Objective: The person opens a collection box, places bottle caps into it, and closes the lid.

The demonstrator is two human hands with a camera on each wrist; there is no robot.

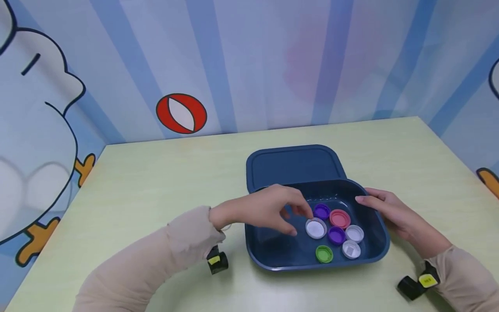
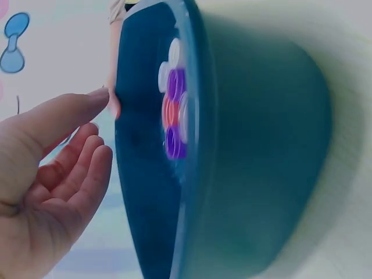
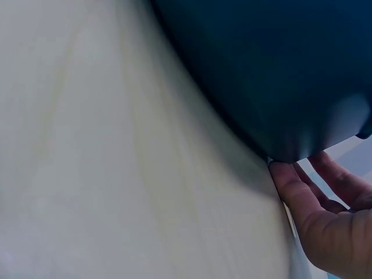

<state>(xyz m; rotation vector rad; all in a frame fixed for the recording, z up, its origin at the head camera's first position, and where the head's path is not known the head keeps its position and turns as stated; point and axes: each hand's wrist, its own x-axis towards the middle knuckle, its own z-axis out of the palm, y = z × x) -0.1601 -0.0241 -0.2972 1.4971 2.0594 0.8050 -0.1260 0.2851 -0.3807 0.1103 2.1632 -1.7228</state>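
Note:
A dark blue plastic box (image 1: 278,253) sits on the table with several round bottle caps inside. Two are purple (image 1: 322,211), one is pink-red (image 1: 340,219), one is green (image 1: 324,254), and three are white (image 1: 315,228). Over the left part of the box hovers my left hand (image 1: 269,210), thumb apart from the loosely bent fingers, nothing between them; its fingertips overlap the nearest white cap in the head view. At the box's right end my right hand (image 1: 397,214) holds the wall, thumb over the rim and fingers (image 3: 293,186) low against the outside.
Behind the box lies a flat dark blue lid (image 1: 294,167), partly hidden by the far rim. The pale table (image 1: 163,182) meets a striped blue wall (image 1: 265,65) at its back edge. Black wrist cameras (image 1: 218,262) hang below both sleeves.

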